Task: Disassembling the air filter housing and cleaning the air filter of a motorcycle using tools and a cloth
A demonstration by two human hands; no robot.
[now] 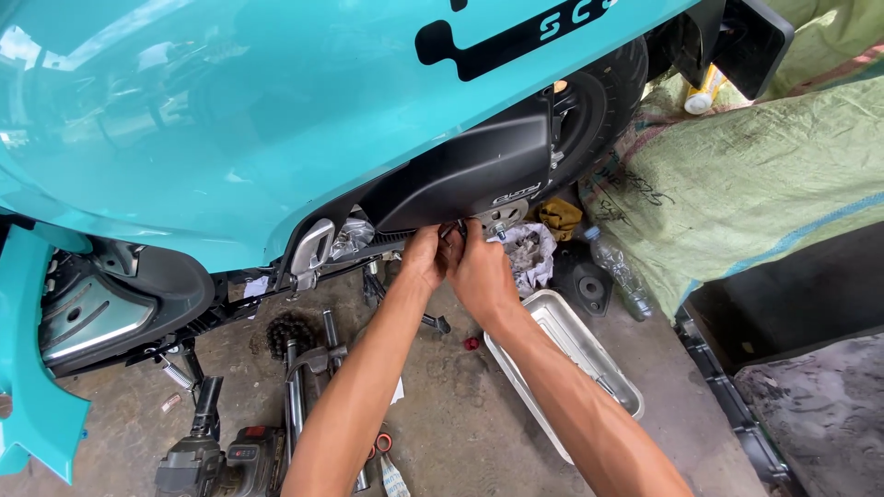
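1. Both hands meet under the black engine cover (470, 170) of the teal scooter (230, 120): my left hand (425, 258) and right hand (481, 271) touch, fingers pinched on a small part I cannot make out.
2. Just at 4 o'clock of my hands, a metal tray (589, 354) lies on the concrete floor (460, 433).
3. At 7 o'clock, a power tool (216, 456) lies on the floor.

Glossy teal plastic body panel (212, 120) – matt black plastic engine cover (460, 170), dull metal tray (571, 359), rough concrete floor (460, 423).
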